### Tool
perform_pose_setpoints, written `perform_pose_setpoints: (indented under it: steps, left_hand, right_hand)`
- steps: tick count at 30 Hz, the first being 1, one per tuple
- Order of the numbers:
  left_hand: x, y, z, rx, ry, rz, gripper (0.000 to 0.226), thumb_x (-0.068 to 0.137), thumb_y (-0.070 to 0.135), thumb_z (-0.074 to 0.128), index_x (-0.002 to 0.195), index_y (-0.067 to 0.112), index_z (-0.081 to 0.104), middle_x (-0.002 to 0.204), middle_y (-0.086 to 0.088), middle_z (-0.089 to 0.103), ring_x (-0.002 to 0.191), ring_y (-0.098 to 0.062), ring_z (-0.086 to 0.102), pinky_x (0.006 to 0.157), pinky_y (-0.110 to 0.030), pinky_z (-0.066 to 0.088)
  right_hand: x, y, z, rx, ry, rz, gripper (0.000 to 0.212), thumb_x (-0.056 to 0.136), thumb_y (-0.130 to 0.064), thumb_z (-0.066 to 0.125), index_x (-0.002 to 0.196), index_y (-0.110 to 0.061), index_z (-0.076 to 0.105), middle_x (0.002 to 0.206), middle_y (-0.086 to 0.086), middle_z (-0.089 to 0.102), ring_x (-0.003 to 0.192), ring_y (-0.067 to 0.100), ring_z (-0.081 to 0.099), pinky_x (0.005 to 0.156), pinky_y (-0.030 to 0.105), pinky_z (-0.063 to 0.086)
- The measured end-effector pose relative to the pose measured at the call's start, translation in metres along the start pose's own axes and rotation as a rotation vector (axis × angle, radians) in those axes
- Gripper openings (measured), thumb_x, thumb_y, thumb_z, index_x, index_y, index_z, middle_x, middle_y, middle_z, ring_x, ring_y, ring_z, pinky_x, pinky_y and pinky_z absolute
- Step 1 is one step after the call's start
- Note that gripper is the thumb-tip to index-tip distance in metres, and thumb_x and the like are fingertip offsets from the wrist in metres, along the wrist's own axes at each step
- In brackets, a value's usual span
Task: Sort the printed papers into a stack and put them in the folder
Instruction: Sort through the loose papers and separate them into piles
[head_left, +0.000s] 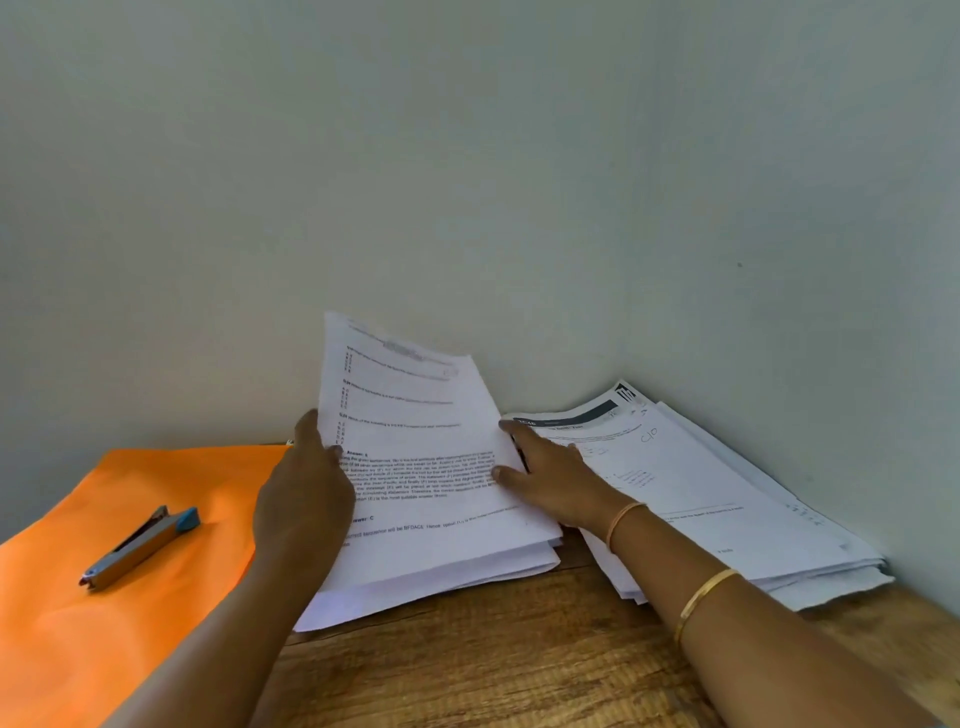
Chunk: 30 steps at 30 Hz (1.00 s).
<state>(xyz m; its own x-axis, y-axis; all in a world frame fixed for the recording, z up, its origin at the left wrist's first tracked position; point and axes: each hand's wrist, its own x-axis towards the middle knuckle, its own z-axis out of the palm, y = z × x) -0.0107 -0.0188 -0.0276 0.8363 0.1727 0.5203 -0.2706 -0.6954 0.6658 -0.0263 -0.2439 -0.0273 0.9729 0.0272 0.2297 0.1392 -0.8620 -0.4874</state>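
The stack of printed papers (415, 467) lies on the desk (493, 665) just right of the orange folder (104, 623), with its top sheets tilted up. The left hand (306, 483) grips their left edge and the right hand (550, 478) pinches their right edge. A second pile of papers (727, 493) lies farther right of the folder, and a stapler (137, 548) rests on it.

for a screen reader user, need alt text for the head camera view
A person's left hand and right hand hold the side edges of a stack of printed papers, its top sheets lifted, on a wooden table. A second pile of papers lies to the right; an orange folder with a stapler on it lies to the left.
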Motion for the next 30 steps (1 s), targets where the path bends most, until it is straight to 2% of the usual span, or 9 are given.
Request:
perform_pose_setpoints:
  steps: [3,10,13,16,19,22,24,28,30]
  left_hand:
    - [0.0,0.002,-0.001,-0.076,0.03,0.018,0.042,0.099,0.013,0.036,0.14,0.019,0.032,0.109,-0.017,0.061,0.082,-0.027,0.047,0.067,-0.034,0.033]
    - [-0.009,0.007,0.006,-0.12,-0.048,0.113,0.046,0.099,0.017,0.038,0.145,0.021,0.029,0.119,-0.01,0.06,0.092,-0.024,0.053,0.073,-0.032,0.038]
    - [-0.01,0.006,0.011,-0.068,-0.143,0.153,0.055,0.099,0.029,0.04,0.149,0.024,0.019,0.127,-0.003,0.056,0.104,-0.023,0.057,0.074,-0.031,0.046]
    - [-0.009,0.006,0.013,-0.08,-0.175,0.144,0.066,0.095,0.041,0.041,0.151,0.025,0.009,0.112,0.005,0.06,0.085,-0.017,0.061,0.055,-0.023,0.041]
    - [-0.008,0.004,0.013,-0.099,-0.161,0.134,0.067,0.095,0.04,0.043,0.15,0.023,0.009,0.11,0.004,0.063,0.079,-0.017,0.064,0.062,-0.028,0.044]
    - [-0.007,0.0,0.014,-0.008,-0.185,0.132,0.065,0.095,0.035,0.048,0.149,0.022,0.015,0.119,0.003,0.062,0.084,-0.014,0.061,0.072,-0.027,0.043]
    - [-0.005,-0.003,0.015,0.067,-0.235,0.129,0.062,0.094,0.037,0.05,0.147,0.022,0.023,0.126,0.004,0.058,0.097,-0.015,0.059,0.081,-0.029,0.044]
    - [-0.002,-0.013,0.019,0.182,-0.482,0.12,0.073,0.083,0.055,0.057,0.144,0.026,0.03,0.144,0.001,0.042,0.118,-0.016,0.053,0.097,-0.034,0.046]
    - [-0.003,-0.013,0.02,0.25,-0.633,0.135,0.093,0.067,0.078,0.051,0.144,0.03,0.029,0.152,0.003,0.03,0.132,-0.017,0.04,0.108,-0.038,0.037]
  right_hand:
    - [-0.003,-0.006,-0.006,0.396,0.07,0.044,0.059,0.097,-0.03,0.052,0.148,-0.024,0.023,0.141,0.002,0.047,0.124,0.019,0.048,0.098,0.024,0.035]
    - [0.005,0.0,-0.019,0.894,0.101,0.276,0.037,0.092,0.002,0.048,0.126,-0.013,0.051,0.113,0.006,0.062,0.109,0.028,0.059,0.097,0.042,0.049]
    - [0.007,0.006,-0.029,0.829,0.186,0.326,0.034,0.085,0.01,0.046,0.11,-0.011,0.054,0.113,0.011,0.06,0.11,0.03,0.056,0.097,0.039,0.047]
    - [0.007,0.014,-0.043,0.859,0.278,0.407,0.028,0.081,0.014,0.042,0.085,-0.01,0.055,0.1,0.014,0.062,0.091,0.029,0.057,0.076,0.031,0.048]
    - [0.003,0.023,-0.059,0.81,0.401,0.452,0.022,0.081,0.011,0.04,0.075,-0.005,0.053,0.08,0.013,0.056,0.07,0.024,0.051,0.058,0.024,0.037]
    - [-0.004,0.04,-0.073,0.537,0.481,0.413,0.014,0.085,-0.005,0.043,0.073,-0.008,0.05,0.077,0.006,0.053,0.07,0.022,0.047,0.053,0.024,0.029]
    - [-0.009,0.054,-0.078,0.391,0.436,0.442,0.013,0.083,-0.015,0.045,0.072,-0.011,0.05,0.079,0.005,0.053,0.066,0.018,0.045,0.055,0.025,0.031]
    - [-0.004,0.081,-0.08,0.085,0.23,0.604,0.017,0.091,-0.001,0.039,0.081,0.001,0.053,0.093,0.015,0.055,0.073,0.023,0.049,0.061,0.024,0.036]
    - [-0.003,0.092,-0.077,-0.019,0.146,0.66,0.021,0.094,-0.003,0.039,0.094,0.003,0.059,0.1,0.017,0.059,0.092,0.028,0.058,0.07,0.023,0.04]
